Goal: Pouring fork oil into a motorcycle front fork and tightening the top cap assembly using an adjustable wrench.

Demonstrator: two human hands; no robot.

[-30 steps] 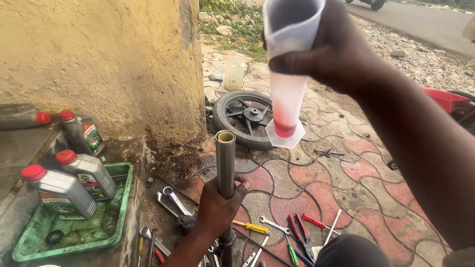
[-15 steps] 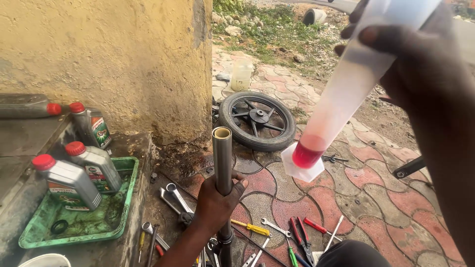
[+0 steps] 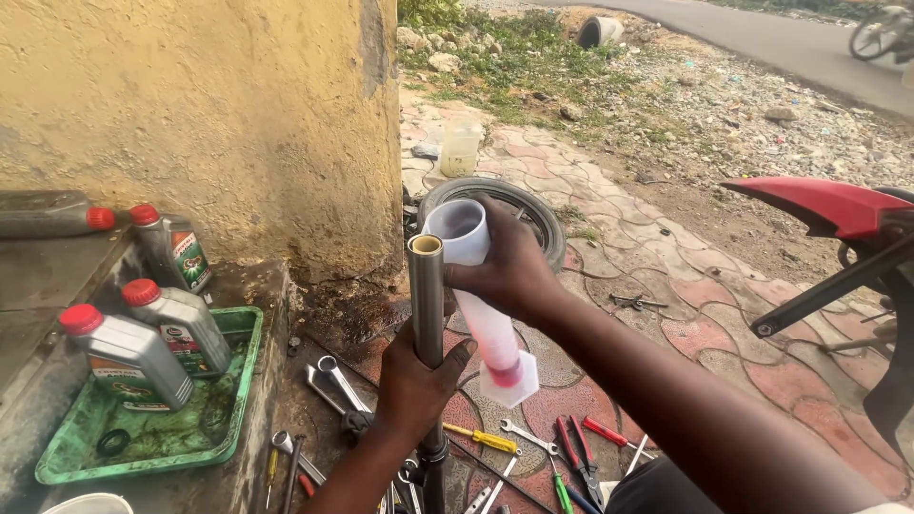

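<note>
— Beside the yellow wall (image 3: 190, 114), what does each hand hold?
— Left hand (image 3: 419, 381) is wrapped tight around an upright metal tube (image 3: 426, 295); its lower end is lost among the tools (image 3: 533, 447). Right hand (image 3: 509, 271) has fingers curled round a tilted measuring cylinder (image 3: 476, 295), its mouth against the tube's top.
— Anything inside?
— Red liquid near the base; the hand hides the middle.

Left hand (image 3: 416, 379) gripping upright metal tube (image 3: 426, 305), right hand (image 3: 507, 269) holding tilted measuring cylinder (image 3: 476, 290) with red liquid beside tube mouth, oil bottles (image 3: 129, 354) in green tray (image 3: 238, 381), tools (image 3: 519, 440) on paving.
</note>
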